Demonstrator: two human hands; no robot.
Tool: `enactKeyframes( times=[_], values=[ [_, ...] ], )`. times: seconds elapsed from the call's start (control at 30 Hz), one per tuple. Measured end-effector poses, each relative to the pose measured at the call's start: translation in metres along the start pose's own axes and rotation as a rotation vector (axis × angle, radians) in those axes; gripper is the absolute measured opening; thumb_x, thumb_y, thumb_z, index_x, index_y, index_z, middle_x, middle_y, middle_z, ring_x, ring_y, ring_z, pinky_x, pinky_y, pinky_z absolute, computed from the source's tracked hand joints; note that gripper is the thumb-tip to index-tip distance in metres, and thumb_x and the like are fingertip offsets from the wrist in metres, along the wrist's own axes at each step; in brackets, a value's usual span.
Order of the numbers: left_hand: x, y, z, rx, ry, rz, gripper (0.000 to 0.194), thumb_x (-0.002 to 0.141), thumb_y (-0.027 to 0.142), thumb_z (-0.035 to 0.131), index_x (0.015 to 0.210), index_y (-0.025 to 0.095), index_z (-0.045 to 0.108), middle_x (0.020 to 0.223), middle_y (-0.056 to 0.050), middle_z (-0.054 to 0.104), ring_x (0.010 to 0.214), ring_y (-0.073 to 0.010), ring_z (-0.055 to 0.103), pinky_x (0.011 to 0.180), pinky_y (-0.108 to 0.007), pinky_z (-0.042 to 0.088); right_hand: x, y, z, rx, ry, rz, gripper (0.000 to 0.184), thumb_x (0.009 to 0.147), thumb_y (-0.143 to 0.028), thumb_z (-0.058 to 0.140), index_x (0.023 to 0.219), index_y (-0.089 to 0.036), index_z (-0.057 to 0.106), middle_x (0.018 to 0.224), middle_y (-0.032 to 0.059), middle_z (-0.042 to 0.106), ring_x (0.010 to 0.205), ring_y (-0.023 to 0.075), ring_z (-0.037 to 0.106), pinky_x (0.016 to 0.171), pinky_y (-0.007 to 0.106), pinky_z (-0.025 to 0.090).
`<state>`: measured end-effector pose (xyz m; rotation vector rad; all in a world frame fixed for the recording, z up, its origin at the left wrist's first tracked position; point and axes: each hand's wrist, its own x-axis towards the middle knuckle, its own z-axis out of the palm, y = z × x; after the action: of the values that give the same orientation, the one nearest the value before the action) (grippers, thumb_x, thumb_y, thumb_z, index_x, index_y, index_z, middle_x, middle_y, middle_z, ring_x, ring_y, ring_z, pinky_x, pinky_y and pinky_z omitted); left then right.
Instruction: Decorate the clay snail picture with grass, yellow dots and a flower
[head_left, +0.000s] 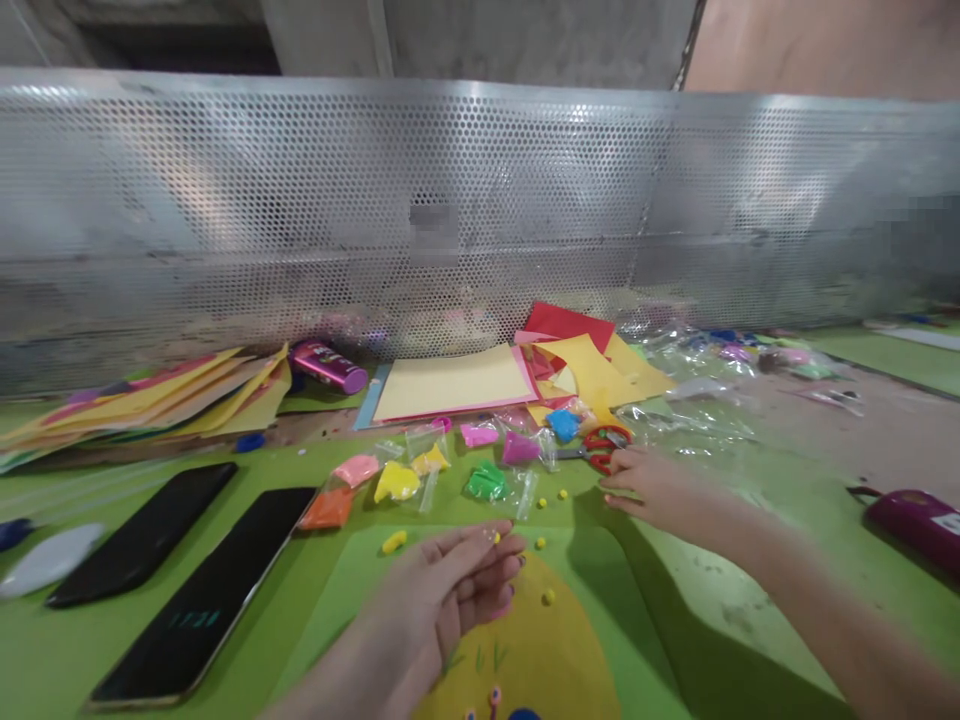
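My left hand (457, 590) lies palm-up and open over a green sheet with a yellow-orange paper shape (540, 650), a tiny yellow clay bit on its fingertips. My right hand (649, 485) reaches forward with fingers curled near the red-handled scissors (600, 445); whether it touches them is unclear. Small bags of coloured clay lie ahead: pink (356, 468), yellow (397, 482), green (486, 482), magenta (519, 447), blue (562, 424), orange (328, 508). Small yellow clay balls (541, 543) dot the sheet.
Two dark phones (202, 600) lie at the left. Stacks of coloured paper (150, 400) and a cream sheet (454, 380) sit by a perforated metal wall (480, 210). A magenta tube (330, 365) lies behind, another (915, 520) at right. Clear plastic wrappers (690, 410) spread right.
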<state>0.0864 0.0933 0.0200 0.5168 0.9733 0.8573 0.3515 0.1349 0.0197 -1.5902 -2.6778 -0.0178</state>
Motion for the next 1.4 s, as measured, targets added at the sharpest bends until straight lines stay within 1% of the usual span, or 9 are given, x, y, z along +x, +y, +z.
enactKeyframes(
  times=[0.1, 0.27, 0.4, 0.53, 0.67, 0.97, 1.1, 1.23, 1.4],
  values=[
    [0.003, 0.0, -0.005, 0.0, -0.008, 0.003, 0.012, 0.083, 0.01, 0.055, 0.084, 0.01, 0.067, 0.081, -0.01, 0.071, 0.063, -0.0105, 0.065, 0.058, -0.02, 0.054, 0.002, -0.003, 0.006, -0.044, -0.048, 0.029, 0.018, 0.084, -0.012, 0.051, 0.078, -0.017, 0.068, 0.085, 0.0068, 0.06, 0.075, 0.0195, 0.058, 0.066, 0.032, 0.048],
    [0.005, -0.005, -0.014, -0.045, -0.058, 0.026, 0.004, 0.074, 0.015, 0.068, 0.077, 0.013, 0.067, 0.071, -0.004, 0.068, 0.058, -0.0081, 0.061, 0.057, -0.017, 0.052, 0.003, -0.008, 0.005, -0.071, -0.092, 0.078, 0.009, 0.087, -0.013, 0.053, 0.081, -0.013, 0.06, 0.089, 0.0026, 0.058, 0.077, 0.0133, 0.056, 0.069, 0.031, 0.048],
    [0.006, -0.005, -0.016, -0.072, -0.091, 0.028, 0.015, 0.062, 0.021, 0.078, 0.066, 0.015, 0.065, 0.057, 0.003, 0.061, 0.048, -0.0064, 0.055, 0.054, -0.019, 0.052, 0.002, -0.007, 0.0, -0.036, -0.089, 0.083, 0.011, 0.089, -0.023, 0.053, 0.089, -0.013, 0.059, 0.091, 0.003, 0.059, 0.076, 0.0131, 0.057, 0.067, 0.029, 0.05],
    [0.007, -0.004, -0.014, -0.056, -0.076, 0.03, 0.022, 0.057, 0.022, 0.081, 0.072, 0.013, 0.068, 0.059, 0.001, 0.062, 0.05, -0.0079, 0.056, 0.051, -0.019, 0.051, 0.006, -0.01, 0.0, -0.013, 0.021, 0.064, 0.02, 0.091, -0.025, 0.047, 0.094, -0.014, 0.062, 0.092, 0.008, 0.059, 0.083, 0.0197, 0.058, 0.073, 0.036, 0.049],
    [0.004, -0.004, -0.011, -0.038, -0.042, 0.029, 0.011, 0.07, 0.015, 0.071, 0.081, 0.011, 0.069, 0.071, -0.004, 0.067, 0.057, -0.0089, 0.058, 0.054, -0.02, 0.053, 0.014, -0.022, 0.01, 0.011, 0.148, -0.005, 0.021, 0.087, -0.023, 0.052, 0.104, -0.016, 0.063, 0.096, 0.01, 0.056, 0.094, 0.0244, 0.052, 0.083, 0.04, 0.045],
    [-0.004, -0.005, -0.008, -0.06, -0.037, 0.004, 0.008, 0.072, 0.009, 0.067, 0.078, 0.015, 0.069, 0.066, -0.002, 0.067, 0.057, -0.0091, 0.06, 0.058, -0.02, 0.052, 0.023, -0.033, 0.024, 0.165, 0.289, -0.072, 0.014, 0.081, -0.013, 0.055, 0.087, -0.018, 0.067, 0.083, 0.0075, 0.056, 0.085, 0.0247, 0.051, 0.076, 0.038, 0.046],
    [-0.007, -0.005, -0.006, -0.035, -0.063, 0.006, 0.01, 0.071, 0.007, 0.068, 0.078, 0.013, 0.069, 0.068, -0.003, 0.067, 0.059, -0.0089, 0.06, 0.061, -0.02, 0.051, 0.02, -0.043, 0.012, 0.335, 0.383, -0.075, 0.009, 0.083, -0.018, 0.054, 0.085, -0.017, 0.064, 0.085, 0.0063, 0.056, 0.084, 0.0204, 0.052, 0.077, 0.036, 0.046],
    [-0.009, -0.007, -0.004, -0.027, -0.109, -0.012, 0.01, 0.065, 0.017, 0.076, 0.071, 0.013, 0.069, 0.068, -0.002, 0.067, 0.056, -0.0079, 0.059, 0.052, -0.015, 0.047, 0.008, -0.075, -0.012, 0.519, 0.435, -0.115, 0.012, 0.088, -0.027, 0.051, 0.087, -0.018, 0.06, 0.085, 0.0032, 0.055, 0.072, 0.0124, 0.054, 0.061, 0.023, 0.049],
    [-0.011, -0.007, -0.006, -0.001, -0.22, -0.038, 0.016, 0.069, 0.023, 0.073, 0.082, 0.015, 0.071, 0.073, -0.002, 0.067, 0.065, -0.0088, 0.06, 0.056, -0.016, 0.045, -0.003, -0.103, -0.024, 0.773, 0.465, -0.292, 0.01, 0.083, -0.016, 0.058, 0.089, -0.02, 0.064, 0.083, 0.0017, 0.054, 0.075, 0.0108, 0.054, 0.065, 0.022, 0.047]
  ],
)
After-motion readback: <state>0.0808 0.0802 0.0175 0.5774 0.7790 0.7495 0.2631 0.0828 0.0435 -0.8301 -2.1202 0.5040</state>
